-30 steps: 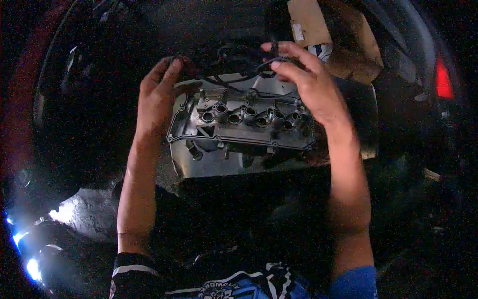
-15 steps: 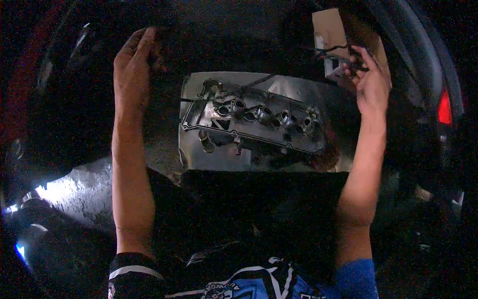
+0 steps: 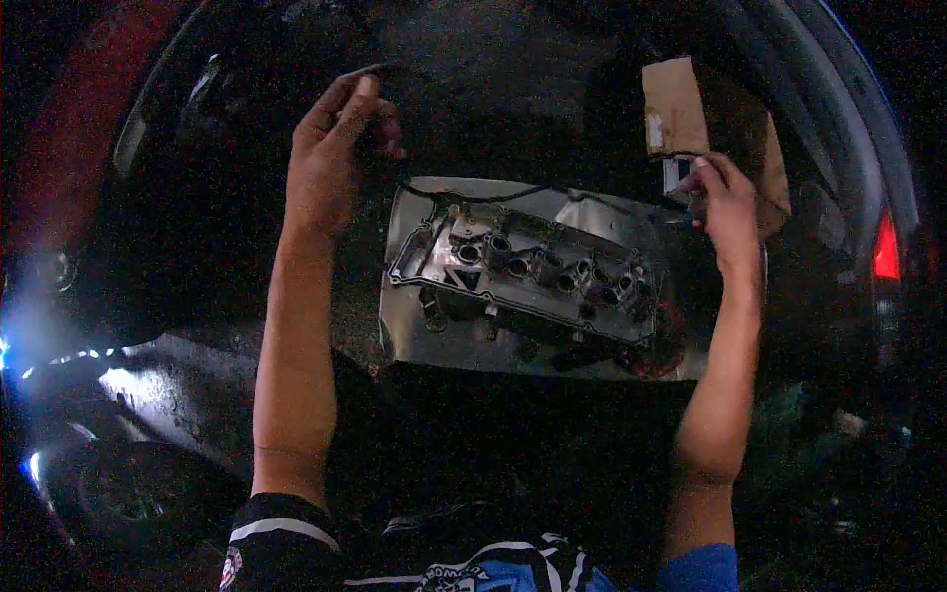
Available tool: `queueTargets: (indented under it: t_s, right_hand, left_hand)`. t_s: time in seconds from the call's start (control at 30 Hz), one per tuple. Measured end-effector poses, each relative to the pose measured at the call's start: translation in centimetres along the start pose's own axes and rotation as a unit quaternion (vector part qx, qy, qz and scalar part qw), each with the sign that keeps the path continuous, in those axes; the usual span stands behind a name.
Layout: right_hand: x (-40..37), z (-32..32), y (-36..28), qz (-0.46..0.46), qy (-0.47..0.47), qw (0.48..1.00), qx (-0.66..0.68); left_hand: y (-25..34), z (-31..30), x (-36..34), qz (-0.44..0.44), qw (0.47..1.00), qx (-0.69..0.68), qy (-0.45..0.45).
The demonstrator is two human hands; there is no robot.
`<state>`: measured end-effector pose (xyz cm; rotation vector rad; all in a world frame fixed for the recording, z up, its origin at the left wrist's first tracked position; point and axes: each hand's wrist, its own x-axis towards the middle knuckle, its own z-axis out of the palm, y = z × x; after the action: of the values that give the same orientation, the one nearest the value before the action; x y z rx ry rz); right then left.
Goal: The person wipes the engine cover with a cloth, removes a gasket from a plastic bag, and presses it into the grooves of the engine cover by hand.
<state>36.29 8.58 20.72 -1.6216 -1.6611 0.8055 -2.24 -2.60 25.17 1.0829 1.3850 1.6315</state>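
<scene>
Head cam: L hand (image 3: 335,148), upper left, & R hand (image 3: 728,202), right side, both pinched closed on thin black rubber gasket (image 3: 473,196) strung over silver cast-metal valve cover (image 3: 523,266), mid-frame. Risk: slack gasket could twist or snag cover's corners in dim light.

Support: dull metal sheet (image 3: 434,340), rectangular, flat on dark ground (image 3: 187,395). Ground grey and lit at left, black elsewhere.
On sheet: one aluminium valve cover (image 3: 523,266), inner side up, row of round bores showing, long axis left to right, right end skewed nearer.
Thin black cord (image 3: 493,195) lay along sheet's far edge.
Reddish-dark stain (image 3: 663,355) at near right corner.
Beyond far right corner: brown cardboard piece (image 3: 681,109); contact with sheet unclear.
</scene>
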Motion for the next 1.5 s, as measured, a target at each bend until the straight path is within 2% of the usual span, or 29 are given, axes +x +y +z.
queueTargets:
  t_s: [0.03, 0.1, 0.17, 0.23, 0.27, 0.37, 0.47, 0.53, 0.63, 0.73, 0.83, 0.93, 1.03, 1.13, 1.23, 1.33, 1.43, 1.5]
  right_hand:
    - [0.2, 0.4, 0.4, -0.019, -0.026, 0.997, -0.072]
    - [-0.2, 2.4, 1.4, -0.056, -0.007, 0.974, -0.218]
    - [-0.3, 4.1, 3.5, -0.108, -0.032, 0.965, -0.238]
    - [-2.4, 5.2, 2.0, -0.171, -0.031, 0.94, -0.293]
    - [-2.1, 5.5, 1.6, -0.145, -0.104, 0.93, -0.32]
    - [-4.0, 6.6, 0.1, -0.09, -0.191, 0.919, -0.332]
    - [-5.0, 8.0, -1.0, -0.189, -0.256, 0.916, -0.245]
    - [-7.1, 10.4, -3.3, -0.214, -0.209, 0.951, -0.085]
    - [-9.9, 11.5, -7.2, -0.223, -0.268, 0.934, 0.077]
    - [-9.5, 13.3, -6.5, -0.173, -0.332, 0.92, 0.111]
    - [-8.9, 13.1, -8.2, -0.09, -0.312, 0.939, 0.116]
    - [-6.9, 14.5, -7.0, -0.078, -0.215, 0.973, 0.044]
    - [-5.9, 14.1, -7.3, -0.12, -0.155, 0.98, 0.02]
    - [-6.0, 12.3, -7.0, -0.093, -0.137, 0.986, 0.003]
    - [-7.2, 10.0, -4.9, -0.094, -0.111, 0.989, 0.025]
    - [-7.6, 8.7, -4.1, -0.126, -0.118, 0.985, -0.006]
    - [-7.9, 8.8, -5.6, -0.086, -0.141, 0.986, -0.011]
    - [-7.3, 9.7, -5.6, -0.198, -0.133, 0.971, -0.019]
  left_hand:
    - [-0.1, 0.2, -0.3, -0.006, 1.0, -0.009, -0.009]
    - [0.2, 0.9, -0.9, -0.014, 1.0, 0.0, -0.021]
    - [0.6, 1.5, -1.5, -0.016, 0.999, 0.017, -0.032]
    - [0.6, 1.8, -1.9, -0.012, 0.998, 0.044, -0.043]
    - [0.3, 1.9, -2.0, -0.014, 0.999, 0.029, -0.043]
    - [-0.3, 1.4, -2.2, -0.022, 0.998, 0.0, -0.051]
    - [-0.5, 0.8, -2.1, -0.023, 0.996, -0.016, -0.085]
    - [-0.4, 1.0, -2.5, -0.023, 0.993, -0.048, -0.109]
    - [-0.4, 1.8, -3.0, -0.01, 0.99, -0.062, -0.128]
    - [-0.8, 1.3, -2.6, -0.001, 0.985, -0.03, -0.168]
    - [-1.8, 1.2, -1.5, -0.013, 0.994, 0.014, -0.106]
    - [-3.4, -0.4, 0.8, 0.06, 0.976, 0.196, -0.077]
    - [-4.4, -1.0, 2.1, 0.135, 0.942, 0.302, -0.05]
    - [-3.9, 0.5, 0.6, 0.152, 0.918, 0.362, -0.052]
    - [-3.6, 4.2, -2.6, 0.109, 0.925, 0.362, -0.037]
    - [-4.3, 5.9, -4.4, 0.02, 0.932, 0.331, -0.144]
    - [-4.7, 6.8, -4.7, 0.011, 0.934, 0.314, -0.172]
    - [-5.5, 6.7, -3.9, 0.154, 0.925, 0.331, -0.109]
